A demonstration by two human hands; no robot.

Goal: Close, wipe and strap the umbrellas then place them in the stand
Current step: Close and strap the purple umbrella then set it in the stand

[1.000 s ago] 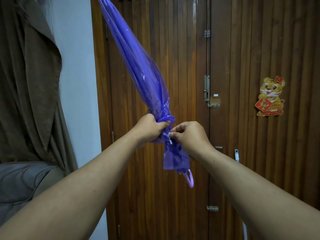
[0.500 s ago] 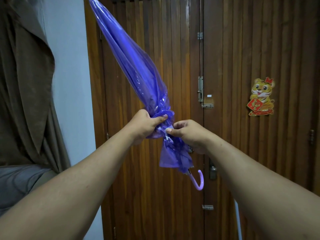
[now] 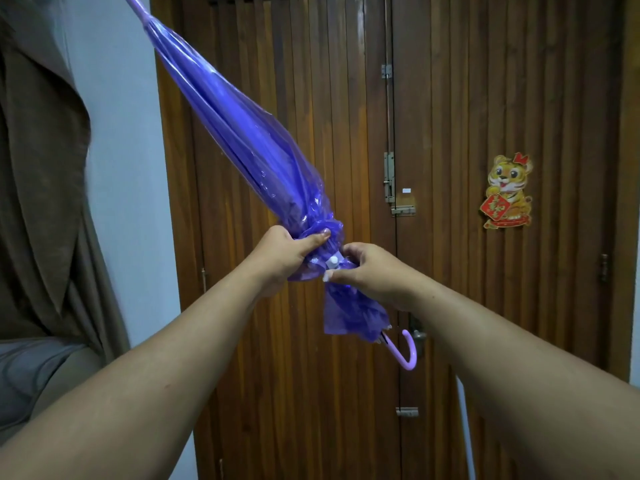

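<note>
Two bare forearms reaching forward from the bottom corners. Left hand (image 3: 280,252) wrapped round the gathered waist of the purple umbrella (image 3: 242,133), thumb lying across the bunched plastic. Right hand (image 3: 372,271) just beside it, fingertips pinching a strap (image 3: 343,263) at a small white snap button (image 3: 333,260) (the grip of both hands curled tight, neither spread). Umbrella held in mid-air in front of the chest, tilted, tip up at the top left, curved lilac handle (image 3: 407,355) hanging down to the lower right. Canopy folded shut, translucent violet, glossy and creased, cinched narrow at the hands and flaring loose below them. No container in view. Farther off, a dark wooden slatted door (image 3: 467,98) with metal bolts and latches (image 3: 389,178), a cartoon tiger sticker (image 3: 507,192) on its right panel. At far left, a brown curtain (image 3: 38,168) against a pale wall (image 3: 124,150).
</note>
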